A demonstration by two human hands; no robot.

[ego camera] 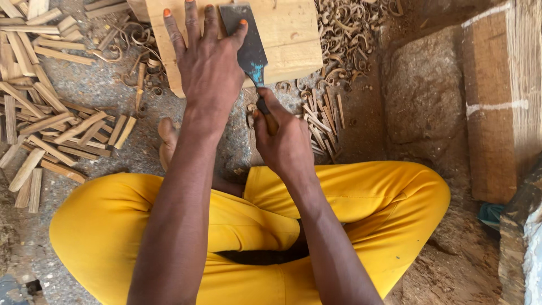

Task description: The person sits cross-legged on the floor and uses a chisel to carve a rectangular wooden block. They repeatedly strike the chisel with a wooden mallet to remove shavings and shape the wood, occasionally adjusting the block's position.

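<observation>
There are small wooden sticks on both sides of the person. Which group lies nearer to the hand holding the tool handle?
The small pile of thin sticks, just beside the right hand gripping the handle; the larger heap lies beyond the left arm.

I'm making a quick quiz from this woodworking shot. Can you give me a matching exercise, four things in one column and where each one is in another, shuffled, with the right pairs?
Things:
1. left hand
2. right hand
3. wood sticks
4. curled shavings

Places:
A. heaped on the ground at the person's left
B. piled beside the wood block, towards the right
C. flat on the wood block, fingers on the chisel blade
D. wrapped round the chisel's handle, near the knee

Pairs: 1-C, 2-D, 3-A, 4-B
</observation>
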